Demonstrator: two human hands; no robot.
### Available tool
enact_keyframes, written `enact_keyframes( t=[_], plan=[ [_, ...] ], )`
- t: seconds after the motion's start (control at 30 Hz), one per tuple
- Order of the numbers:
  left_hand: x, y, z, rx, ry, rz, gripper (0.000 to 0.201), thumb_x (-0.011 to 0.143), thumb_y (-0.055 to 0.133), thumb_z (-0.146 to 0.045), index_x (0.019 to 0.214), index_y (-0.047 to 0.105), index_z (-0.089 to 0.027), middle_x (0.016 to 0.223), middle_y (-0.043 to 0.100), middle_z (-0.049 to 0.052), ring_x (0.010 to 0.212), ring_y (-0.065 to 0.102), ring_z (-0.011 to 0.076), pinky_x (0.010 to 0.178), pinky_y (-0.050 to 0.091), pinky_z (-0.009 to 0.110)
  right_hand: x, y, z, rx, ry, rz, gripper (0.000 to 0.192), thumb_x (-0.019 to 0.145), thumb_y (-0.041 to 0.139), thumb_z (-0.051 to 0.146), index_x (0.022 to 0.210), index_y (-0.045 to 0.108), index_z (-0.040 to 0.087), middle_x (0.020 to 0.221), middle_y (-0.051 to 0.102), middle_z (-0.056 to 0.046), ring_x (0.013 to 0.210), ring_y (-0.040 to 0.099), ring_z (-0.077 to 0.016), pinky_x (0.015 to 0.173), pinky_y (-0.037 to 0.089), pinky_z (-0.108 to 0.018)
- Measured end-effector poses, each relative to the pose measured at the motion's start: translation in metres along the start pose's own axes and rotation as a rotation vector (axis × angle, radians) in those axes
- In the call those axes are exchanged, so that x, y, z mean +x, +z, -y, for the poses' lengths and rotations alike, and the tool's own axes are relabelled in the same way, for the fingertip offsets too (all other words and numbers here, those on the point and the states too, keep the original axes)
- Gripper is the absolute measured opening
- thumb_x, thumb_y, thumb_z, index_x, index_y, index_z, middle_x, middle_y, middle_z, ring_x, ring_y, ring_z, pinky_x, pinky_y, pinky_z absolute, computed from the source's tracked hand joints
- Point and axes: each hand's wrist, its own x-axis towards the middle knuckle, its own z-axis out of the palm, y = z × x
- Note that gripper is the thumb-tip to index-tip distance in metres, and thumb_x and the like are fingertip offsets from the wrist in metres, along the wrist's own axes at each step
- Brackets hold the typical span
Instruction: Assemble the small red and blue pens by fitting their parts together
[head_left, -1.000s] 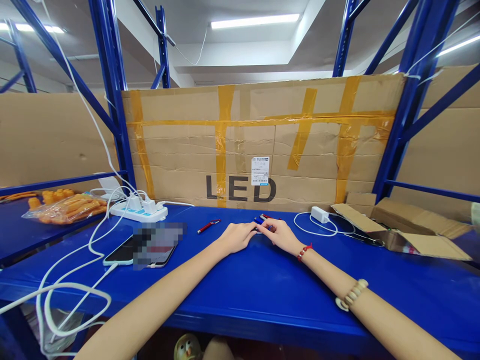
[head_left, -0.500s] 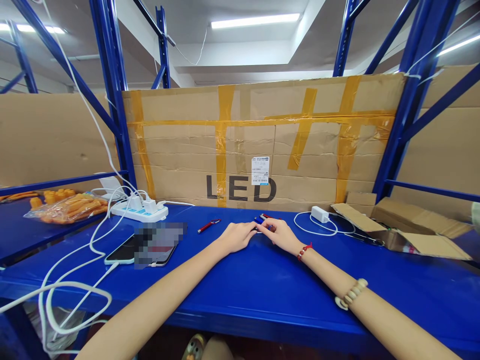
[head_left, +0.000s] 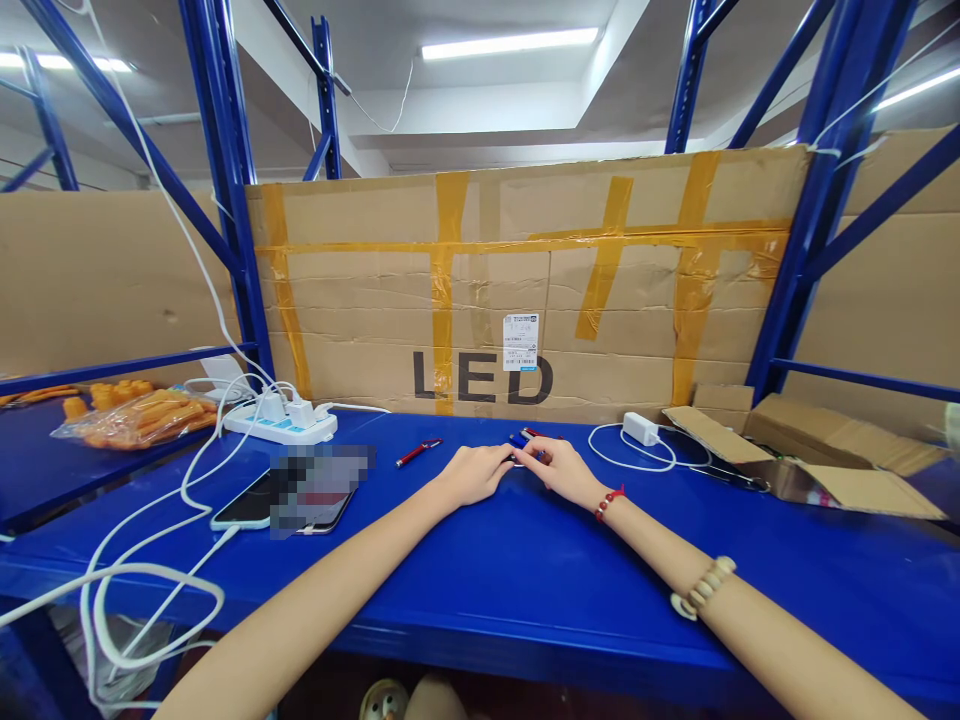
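Observation:
In the head view my left hand (head_left: 474, 474) rests low over the blue tabletop (head_left: 510, 560), fingers together and pointing right. Its fingertips meet those of my right hand (head_left: 556, 466), whose thumb and fingers are bent in a pinch. Something small with a dark and a pale edge shows where they meet; its kind is too hidden to tell. Just behind the fingers lie a blue piece (head_left: 517, 440) and a red pen-like stick (head_left: 531, 433), both partly covered by my right hand. A separate red pen (head_left: 418, 453) lies left of them, apart from my hands.
Phones (head_left: 244, 505), partly blurred, and a white power strip (head_left: 281, 427) with looping cables stand at left, near a bag of orange pieces (head_left: 142, 415). To the right are a white charger (head_left: 640, 428) and an opened carton (head_left: 817, 465). A large cardboard panel (head_left: 360, 310) closes the back.

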Motion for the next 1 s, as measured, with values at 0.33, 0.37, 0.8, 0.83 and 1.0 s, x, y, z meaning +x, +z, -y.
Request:
enact_keyframes(
  t=[0.33,0.37,0.8,0.83,1.0],
  plan=[
    [-0.0010,-0.0021,-0.0009,-0.007,0.001,0.009,0.007,0.091,0.035,-0.024,0.092,0.041,-0.020,0.092,0.056,0.000,0.084,0.055,0.0183,0.063,0.042,0.023,-0.0003,0.0002,0.0001,0.001,0.016,0.017,0.039,0.079,0.040,0.048,0.066,0.057,0.017,0.053,0.053,0.001,0.043,0.046,-0.0086,0.043,0.033,-0.019],
    [-0.0010,-0.0025,-0.0012,-0.007,0.001,0.013,0.008,0.091,0.035,-0.024,0.093,0.041,-0.020,0.092,0.056,0.000,0.084,0.055,0.0182,0.064,0.042,0.023,-0.0003,0.0002,0.0003,0.003,0.019,0.019,0.039,0.079,0.040,0.049,0.066,0.057,0.016,0.052,0.053,0.001,0.042,0.046,-0.0086,0.043,0.033,-0.019],
    [-0.0001,-0.0019,0.0001,-0.023,-0.052,-0.002,0.011,0.091,0.032,-0.022,0.098,0.040,-0.022,0.092,0.056,0.001,0.085,0.054,0.0191,0.066,0.042,0.025,0.0004,0.0019,-0.0006,0.046,-0.016,-0.017,0.037,0.078,0.042,0.047,0.065,0.057,0.016,0.056,0.054,0.000,0.042,0.044,-0.0077,0.042,0.033,-0.018],
    [-0.0002,-0.0026,-0.0002,-0.022,-0.066,-0.010,0.011,0.091,0.032,-0.022,0.098,0.040,-0.022,0.091,0.056,0.000,0.084,0.055,0.0190,0.065,0.042,0.025,0.0007,0.0024,-0.0015,0.051,-0.023,-0.034,0.034,0.078,0.044,0.046,0.068,0.057,0.016,0.059,0.055,0.000,0.043,0.044,-0.0074,0.042,0.034,-0.018],
    [-0.0007,-0.0048,-0.0019,-0.030,-0.100,-0.022,0.010,0.091,0.032,-0.023,0.096,0.040,-0.022,0.090,0.056,0.000,0.082,0.055,0.0196,0.062,0.041,0.024,0.0028,0.0036,-0.0067,0.069,-0.079,-0.115,0.027,0.073,0.053,0.042,0.087,0.058,0.019,0.069,0.057,0.001,0.045,0.042,-0.0063,0.045,0.035,-0.018]
  ],
)
